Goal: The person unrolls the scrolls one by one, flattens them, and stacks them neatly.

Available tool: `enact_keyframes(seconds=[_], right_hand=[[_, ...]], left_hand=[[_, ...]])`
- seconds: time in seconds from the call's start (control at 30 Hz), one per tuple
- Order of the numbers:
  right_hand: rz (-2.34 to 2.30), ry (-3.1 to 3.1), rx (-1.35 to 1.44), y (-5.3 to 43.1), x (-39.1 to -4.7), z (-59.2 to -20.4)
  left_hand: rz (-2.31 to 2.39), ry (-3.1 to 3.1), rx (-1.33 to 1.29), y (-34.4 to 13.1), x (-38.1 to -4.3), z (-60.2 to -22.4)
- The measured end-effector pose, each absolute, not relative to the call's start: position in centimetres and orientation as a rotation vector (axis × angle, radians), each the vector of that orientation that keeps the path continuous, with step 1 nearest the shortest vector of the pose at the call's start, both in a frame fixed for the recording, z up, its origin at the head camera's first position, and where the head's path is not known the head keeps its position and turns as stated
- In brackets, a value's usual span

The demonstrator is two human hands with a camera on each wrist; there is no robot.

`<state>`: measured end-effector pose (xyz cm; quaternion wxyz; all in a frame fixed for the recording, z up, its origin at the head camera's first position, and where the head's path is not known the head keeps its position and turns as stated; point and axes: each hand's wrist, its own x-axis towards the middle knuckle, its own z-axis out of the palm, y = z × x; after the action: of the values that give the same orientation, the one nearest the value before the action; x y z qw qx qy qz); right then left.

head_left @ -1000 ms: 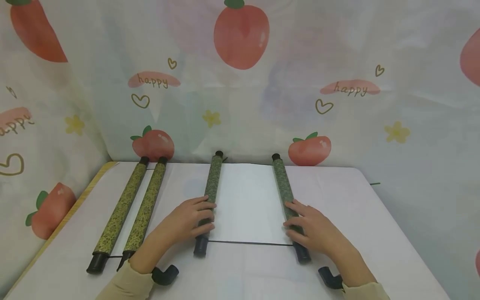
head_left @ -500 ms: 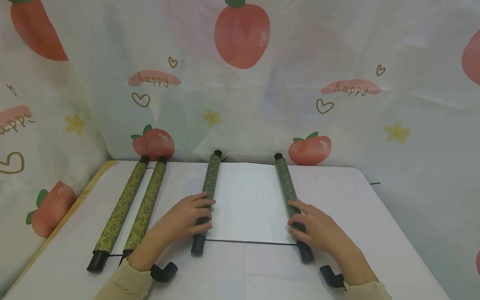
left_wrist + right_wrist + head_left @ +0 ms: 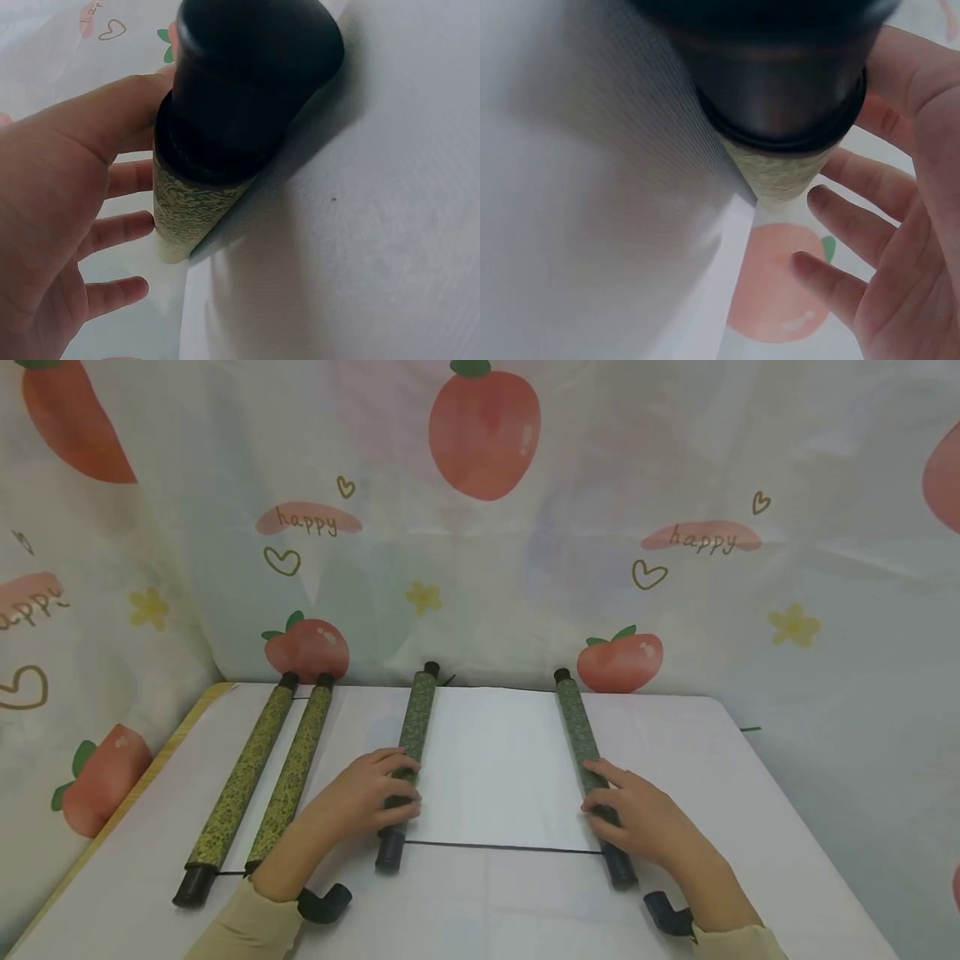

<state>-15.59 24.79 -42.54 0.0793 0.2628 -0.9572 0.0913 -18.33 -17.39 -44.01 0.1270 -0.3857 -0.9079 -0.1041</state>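
A scroll with two green patterned rollers lies partly unrolled, a blank white sheet [image 3: 498, 760] stretched between them. My left hand [image 3: 371, 797] rests over the near part of the left roller [image 3: 417, 714], fingers spread and lightly bent across it. On the right roller [image 3: 577, 718], my right hand [image 3: 645, 818] lies the same way. Black end caps stick out at both ends of the rollers. In the left wrist view a black cap [image 3: 247, 82] fills the top, with fingertips touching the patterned roll. A similar cap [image 3: 780, 82] looms in the right wrist view, beside loosely spread fingers.
A second scroll with yellow-green rollers [image 3: 243, 772] lies at the left, its rollers close together. The white-covered table [image 3: 750, 827] ends against a fruit-printed cloth backdrop [image 3: 495, 568]. Dark curved pieces [image 3: 326, 906] sit at each wrist.
Both hands have moved apart with the green rollers, the left one leftward and the right one rightward. More of the white sheet shows between them. The yellow-green scroll has not moved.
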Motion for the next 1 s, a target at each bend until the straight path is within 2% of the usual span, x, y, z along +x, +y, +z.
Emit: enact_keyframes(seconds=[1.0], right_hand=[[0.282, -2.880, 0.702, 26.2, -15.9, -42.4]], left_hand=[[-0.359, -2.693, -1.115, -18.1, -18.4, -43.9]])
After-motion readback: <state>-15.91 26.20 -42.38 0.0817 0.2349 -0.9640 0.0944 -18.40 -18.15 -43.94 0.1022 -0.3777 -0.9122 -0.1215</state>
